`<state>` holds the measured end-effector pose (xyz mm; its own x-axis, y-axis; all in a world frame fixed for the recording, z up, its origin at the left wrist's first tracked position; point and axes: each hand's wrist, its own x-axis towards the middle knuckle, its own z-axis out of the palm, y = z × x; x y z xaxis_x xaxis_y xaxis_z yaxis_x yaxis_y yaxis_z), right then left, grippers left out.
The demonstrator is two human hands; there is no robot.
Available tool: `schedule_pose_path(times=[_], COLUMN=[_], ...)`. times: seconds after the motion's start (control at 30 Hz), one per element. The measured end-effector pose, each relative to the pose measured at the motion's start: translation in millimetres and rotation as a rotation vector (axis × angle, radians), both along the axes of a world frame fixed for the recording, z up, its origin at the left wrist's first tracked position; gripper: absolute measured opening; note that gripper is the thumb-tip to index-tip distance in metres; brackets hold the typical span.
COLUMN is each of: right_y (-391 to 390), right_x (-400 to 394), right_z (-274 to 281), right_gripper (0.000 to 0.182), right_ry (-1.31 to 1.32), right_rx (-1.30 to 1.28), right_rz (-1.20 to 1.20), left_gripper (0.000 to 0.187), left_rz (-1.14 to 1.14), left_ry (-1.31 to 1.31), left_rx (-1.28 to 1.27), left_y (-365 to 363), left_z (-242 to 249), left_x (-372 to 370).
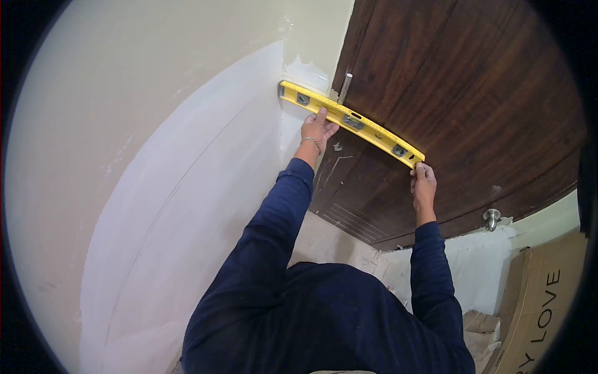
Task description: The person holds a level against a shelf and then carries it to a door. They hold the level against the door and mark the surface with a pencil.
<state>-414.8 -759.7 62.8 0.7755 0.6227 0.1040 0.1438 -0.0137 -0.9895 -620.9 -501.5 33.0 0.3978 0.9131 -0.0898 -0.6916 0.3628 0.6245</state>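
Note:
A yellow spirit level (377,136) stretches from the wall corner across the front of a dark wooden door (448,81). My left hand (317,129) grips its lower edge left of the middle vial, thumb on the near face. At the far right end, my right hand (423,181) pinches the level between thumb and fingers. The level's left end meets the corner near a pencil-like line (187,167) drawn along the white-coated wall (205,199). From here the level slopes down to the right in view.
A door knob (491,218) sticks out at the right. A cardboard box (542,299) with printed letters stands at the lower right. A short light rod (345,87) shows at the door's edge, behind the level. Paper-like sheeting (336,243) covers the floor.

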Motion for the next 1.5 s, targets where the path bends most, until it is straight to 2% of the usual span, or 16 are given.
schedule_pose_path(times=[0.4,0.67,1.2,1.5], right_y=[1,0,22,23], right_x=[3,3,8,6], right_z=[-1,-4,5,7], right_gripper=[0.023,0.025,0.025,0.026], right_ry=[-0.01,0.001,-0.059,-0.074], right_rx=[-0.004,0.001,-0.048,-0.066], right_rz=[0.013,-0.017,-0.021,-0.012], left_gripper=[0.034,0.032,0.043,0.041], left_rz=[-0.037,0.028,0.069,0.073], left_ry=[-0.026,0.028,-0.021,-0.012], left_rx=[0.04,-0.025,-0.048,-0.066], left_y=[5,-3,21,22], left_z=[-4,7,7,7], left_x=[1,2,10,8])
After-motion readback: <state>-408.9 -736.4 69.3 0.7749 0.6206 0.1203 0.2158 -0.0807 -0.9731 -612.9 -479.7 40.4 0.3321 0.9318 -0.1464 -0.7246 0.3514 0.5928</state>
